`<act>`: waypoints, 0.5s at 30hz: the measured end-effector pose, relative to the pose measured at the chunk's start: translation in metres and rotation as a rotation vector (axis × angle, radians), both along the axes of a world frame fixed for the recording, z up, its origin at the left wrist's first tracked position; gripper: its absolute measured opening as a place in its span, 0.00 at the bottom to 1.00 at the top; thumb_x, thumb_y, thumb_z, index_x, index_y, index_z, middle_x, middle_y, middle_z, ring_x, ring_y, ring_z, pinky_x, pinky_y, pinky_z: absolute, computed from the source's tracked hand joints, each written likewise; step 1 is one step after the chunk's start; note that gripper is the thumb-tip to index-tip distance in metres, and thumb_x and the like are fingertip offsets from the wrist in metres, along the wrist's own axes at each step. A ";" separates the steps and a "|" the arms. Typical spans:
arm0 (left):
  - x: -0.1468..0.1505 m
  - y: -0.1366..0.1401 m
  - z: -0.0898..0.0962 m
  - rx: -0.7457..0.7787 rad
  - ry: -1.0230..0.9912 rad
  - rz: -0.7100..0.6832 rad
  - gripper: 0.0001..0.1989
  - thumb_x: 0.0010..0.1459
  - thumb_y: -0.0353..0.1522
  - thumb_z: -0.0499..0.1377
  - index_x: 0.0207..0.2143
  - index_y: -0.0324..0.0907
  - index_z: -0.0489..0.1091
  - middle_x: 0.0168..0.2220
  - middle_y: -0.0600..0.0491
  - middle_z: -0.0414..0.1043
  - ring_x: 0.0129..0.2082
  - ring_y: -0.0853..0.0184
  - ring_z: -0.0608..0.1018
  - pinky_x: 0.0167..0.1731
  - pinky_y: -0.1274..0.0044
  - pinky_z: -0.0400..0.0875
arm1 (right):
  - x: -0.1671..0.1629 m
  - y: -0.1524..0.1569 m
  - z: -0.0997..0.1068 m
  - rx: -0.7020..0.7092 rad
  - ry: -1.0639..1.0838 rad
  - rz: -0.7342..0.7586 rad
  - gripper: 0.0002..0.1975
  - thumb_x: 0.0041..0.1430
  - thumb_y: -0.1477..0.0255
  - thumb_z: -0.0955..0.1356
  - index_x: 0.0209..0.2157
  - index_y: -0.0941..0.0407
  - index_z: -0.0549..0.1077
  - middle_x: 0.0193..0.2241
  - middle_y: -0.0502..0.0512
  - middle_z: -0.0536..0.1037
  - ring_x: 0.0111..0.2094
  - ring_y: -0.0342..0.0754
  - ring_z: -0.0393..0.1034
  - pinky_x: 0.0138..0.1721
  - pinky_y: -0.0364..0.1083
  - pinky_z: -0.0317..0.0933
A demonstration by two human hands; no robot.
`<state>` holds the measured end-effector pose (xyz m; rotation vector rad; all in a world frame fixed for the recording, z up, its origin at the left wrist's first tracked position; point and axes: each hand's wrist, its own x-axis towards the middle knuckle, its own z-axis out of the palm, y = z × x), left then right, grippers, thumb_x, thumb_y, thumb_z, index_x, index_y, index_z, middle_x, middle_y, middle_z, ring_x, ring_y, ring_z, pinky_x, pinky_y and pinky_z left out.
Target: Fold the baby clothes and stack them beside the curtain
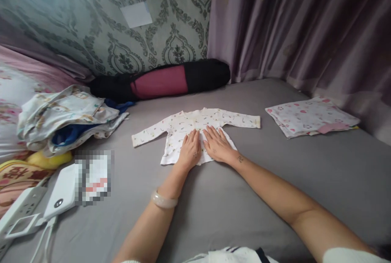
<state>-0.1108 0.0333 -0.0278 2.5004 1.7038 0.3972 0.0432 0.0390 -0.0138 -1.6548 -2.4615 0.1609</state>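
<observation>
A small white baby shirt (177, 136) with a scattered print lies spread flat on the grey bed sheet (244, 198), both long sleeves stretched out sideways. My left hand (191, 149) rests palm down on its lower middle, fingers stretched toward the collar. Beside it, nearly touching, my right hand (216, 144) also presses flat on the shirt front with its fingers a little apart. Neither hand grips the cloth. A pale bangle (164, 200) circles my left forearm. Part of the shirt's lower front is hidden under the hands.
A heap of printed clothes (70, 112) lies at the left, a folded heart-print cloth (311, 116) at the right. A black and red long bag (161, 82) lies along the wall. At the near left are a white power bank (64, 189), a power strip (21, 210) and cables.
</observation>
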 end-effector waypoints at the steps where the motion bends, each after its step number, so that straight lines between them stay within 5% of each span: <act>1: 0.000 0.000 0.000 0.006 0.016 -0.003 0.25 0.65 0.29 0.41 0.63 0.31 0.54 0.65 0.37 0.55 0.66 0.60 0.58 0.64 0.63 0.52 | 0.000 0.000 -0.001 -0.005 -0.004 0.002 0.30 0.67 0.66 0.52 0.65 0.65 0.55 0.67 0.65 0.50 0.68 0.55 0.40 0.66 0.58 0.33; 15: 0.004 -0.003 0.001 0.035 0.113 0.023 0.22 0.67 0.32 0.42 0.60 0.36 0.59 0.64 0.40 0.57 0.65 0.58 0.60 0.63 0.64 0.53 | 0.002 0.001 -0.001 -0.042 0.047 0.005 0.29 0.67 0.66 0.55 0.65 0.63 0.57 0.67 0.65 0.50 0.68 0.56 0.40 0.66 0.59 0.35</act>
